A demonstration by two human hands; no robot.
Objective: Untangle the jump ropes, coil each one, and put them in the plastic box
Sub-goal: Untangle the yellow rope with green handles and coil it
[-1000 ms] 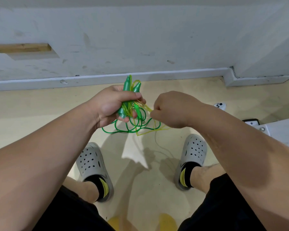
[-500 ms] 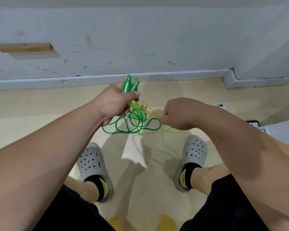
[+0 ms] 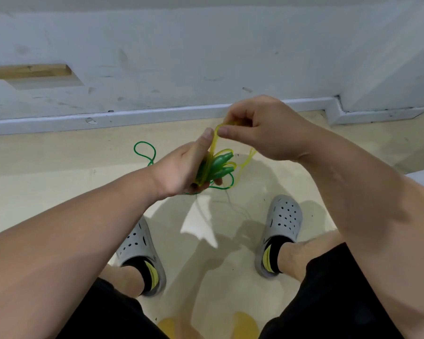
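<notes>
Head view: two hands hold a tangle of jump ropes above the floor [image 3: 59,172].
The left hand [image 3: 181,167] has its fingers curled round the green handles [image 3: 219,165] and bunched cords. The right hand [image 3: 262,128] pinches a loop of the yellow rope [image 3: 213,145] just above them. A loop of the green rope [image 3: 145,150] juts out beyond the left wrist.

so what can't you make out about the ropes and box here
All head view.
Plastic box: outside the frame edges.
Green handles: lower ends hidden in the left hand.
Yellow rope: loop top hidden under right hand fingers.
Green rope: any tangle hidden behind the left hand.
</notes>
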